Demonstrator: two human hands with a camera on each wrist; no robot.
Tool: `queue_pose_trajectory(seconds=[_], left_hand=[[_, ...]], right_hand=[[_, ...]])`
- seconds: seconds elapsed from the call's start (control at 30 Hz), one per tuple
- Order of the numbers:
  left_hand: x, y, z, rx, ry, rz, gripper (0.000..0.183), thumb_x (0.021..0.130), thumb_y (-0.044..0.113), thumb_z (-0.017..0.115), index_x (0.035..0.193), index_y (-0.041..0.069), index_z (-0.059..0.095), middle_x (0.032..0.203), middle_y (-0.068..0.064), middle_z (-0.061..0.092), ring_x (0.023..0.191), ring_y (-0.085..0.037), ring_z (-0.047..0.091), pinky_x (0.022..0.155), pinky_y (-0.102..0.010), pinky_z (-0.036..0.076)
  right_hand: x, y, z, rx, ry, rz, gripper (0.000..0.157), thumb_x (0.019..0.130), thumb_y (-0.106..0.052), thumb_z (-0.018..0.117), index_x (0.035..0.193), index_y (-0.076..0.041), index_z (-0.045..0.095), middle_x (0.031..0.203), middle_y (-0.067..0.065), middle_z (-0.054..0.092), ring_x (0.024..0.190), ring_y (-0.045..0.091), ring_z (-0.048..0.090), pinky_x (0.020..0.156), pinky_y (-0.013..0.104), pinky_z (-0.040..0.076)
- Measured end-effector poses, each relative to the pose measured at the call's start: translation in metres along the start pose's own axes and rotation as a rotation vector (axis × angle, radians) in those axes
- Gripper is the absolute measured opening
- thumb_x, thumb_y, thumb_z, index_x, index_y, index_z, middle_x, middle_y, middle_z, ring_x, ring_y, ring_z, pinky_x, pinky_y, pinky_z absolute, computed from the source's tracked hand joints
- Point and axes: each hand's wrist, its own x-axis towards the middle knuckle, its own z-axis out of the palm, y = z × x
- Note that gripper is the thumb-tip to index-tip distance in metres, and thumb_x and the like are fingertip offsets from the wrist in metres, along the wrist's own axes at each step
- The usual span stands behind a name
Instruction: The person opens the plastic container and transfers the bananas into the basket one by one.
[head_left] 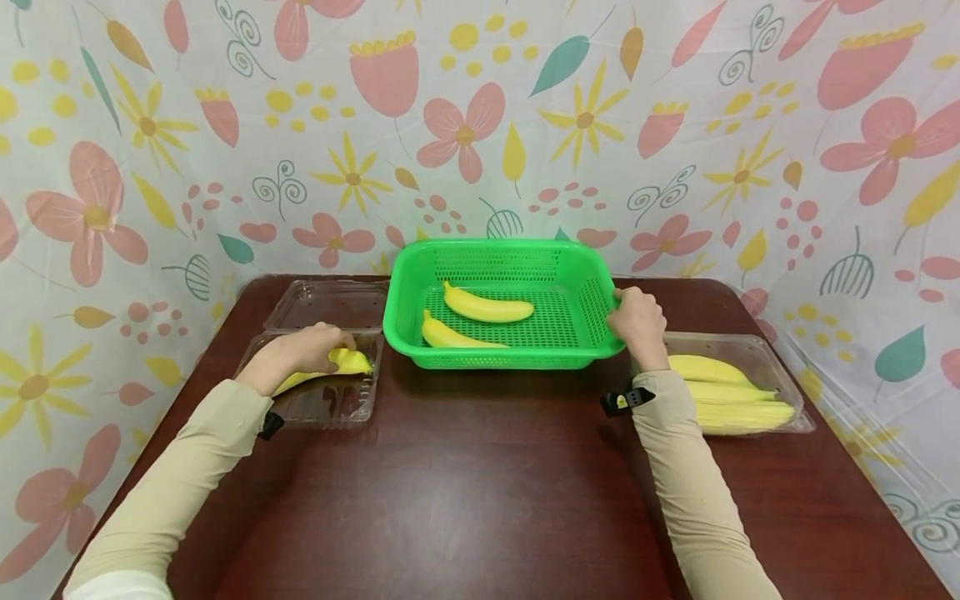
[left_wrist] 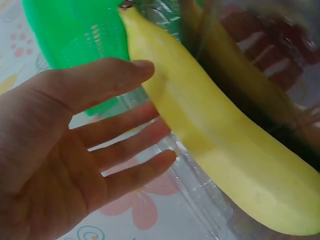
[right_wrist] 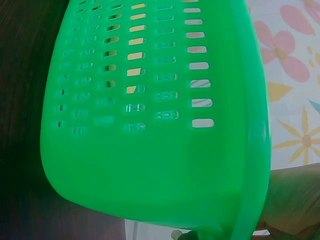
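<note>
My left hand (head_left: 303, 348) is over a clear plastic container at the left, pinching a yellow banana (head_left: 351, 362). In the left wrist view, the thumb of the left hand (left_wrist: 75, 125) lies on the near side of the banana (left_wrist: 210, 130); some fingertips reach its other edge. A green basket (head_left: 498, 362) stands at the back centre with two bananas (head_left: 487, 308) in it. With my right hand (head_left: 637, 323) I grip the basket's right rim. The right wrist view shows the slotted wall of the basket (right_wrist: 135, 165); most of that hand is hidden.
The clear container (head_left: 352, 412) has its lid (head_left: 326, 304) folded back beside the basket. At the right, another clear tray (head_left: 795, 408) holds several long yellow items, one of them shaped like a banana. All stand on a dark red table (head_left: 480, 500) against a flowered cloth.
</note>
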Motion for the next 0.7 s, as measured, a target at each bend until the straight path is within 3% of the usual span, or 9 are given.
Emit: queue_pose_trajectory(seconds=[0.17, 0.27, 0.37, 0.47, 0.57, 0.7], left_hand=[[0.004, -0.004, 0.002, 0.029, 0.001, 0.007, 0.032, 0.084, -0.002, 0.068, 0.116, -0.003, 0.067, 0.118, -0.02, 0.065, 0.111, -0.041, 0.058, 0.086, -0.046, 0.053], [0.006, -0.006, 0.004, 0.045, 0.029, 0.041, 0.027, 0.082, -0.005, 0.068, 0.109, -0.003, 0.07, 0.109, -0.019, 0.07, 0.097, -0.034, 0.065, 0.074, -0.037, 0.054], [0.008, -0.009, 0.005, 0.046, 0.054, 0.068, 0.021, 0.081, -0.007, 0.069, 0.101, -0.002, 0.073, 0.096, -0.015, 0.072, 0.079, -0.022, 0.065, 0.06, -0.028, 0.047], [0.01, -0.01, 0.006, 0.039, 0.059, 0.077, 0.015, 0.079, -0.006, 0.071, 0.093, -0.001, 0.073, 0.086, -0.012, 0.071, 0.067, -0.016, 0.055, 0.056, -0.026, 0.038], [0.01, -0.01, 0.008, 0.057, 0.058, 0.078, 0.017, 0.077, -0.002, 0.075, 0.093, -0.002, 0.072, 0.087, -0.013, 0.069, 0.072, -0.022, 0.058, 0.06, -0.03, 0.046], [0.01, -0.01, 0.011, 0.065, 0.047, 0.075, 0.031, 0.074, 0.004, 0.081, 0.103, -0.005, 0.072, 0.1, -0.017, 0.07, 0.092, -0.033, 0.065, 0.074, -0.038, 0.056]], right_hand=[[0.0, 0.0, 0.0, 0.003, -0.006, -0.005, 0.057, 0.083, 0.0, 0.044, 0.14, -0.001, 0.048, 0.13, 0.033, 0.054, 0.055, 0.027, 0.039, 0.048, 0.034, 0.03], [0.0, 0.001, 0.0, -0.002, 0.0, -0.008, 0.057, 0.083, -0.001, 0.044, 0.14, -0.001, 0.048, 0.13, 0.033, 0.054, 0.057, 0.028, 0.042, 0.049, 0.034, 0.031], [0.0, 0.001, 0.0, -0.003, 0.003, -0.006, 0.057, 0.083, -0.001, 0.044, 0.14, -0.001, 0.049, 0.13, 0.033, 0.054, 0.058, 0.029, 0.043, 0.049, 0.034, 0.031], [0.0, 0.001, 0.0, 0.0, 0.001, -0.009, 0.057, 0.084, 0.0, 0.044, 0.14, -0.001, 0.048, 0.13, 0.033, 0.054, 0.055, 0.026, 0.039, 0.048, 0.033, 0.029], [0.0, 0.001, 0.001, 0.003, 0.0, -0.01, 0.057, 0.084, 0.0, 0.044, 0.141, -0.001, 0.047, 0.13, 0.033, 0.054, 0.052, 0.024, 0.035, 0.047, 0.033, 0.028], [0.0, 0.002, 0.001, 0.004, 0.006, -0.013, 0.057, 0.084, 0.0, 0.044, 0.141, -0.001, 0.048, 0.131, 0.032, 0.054, 0.053, 0.024, 0.035, 0.047, 0.033, 0.028]])
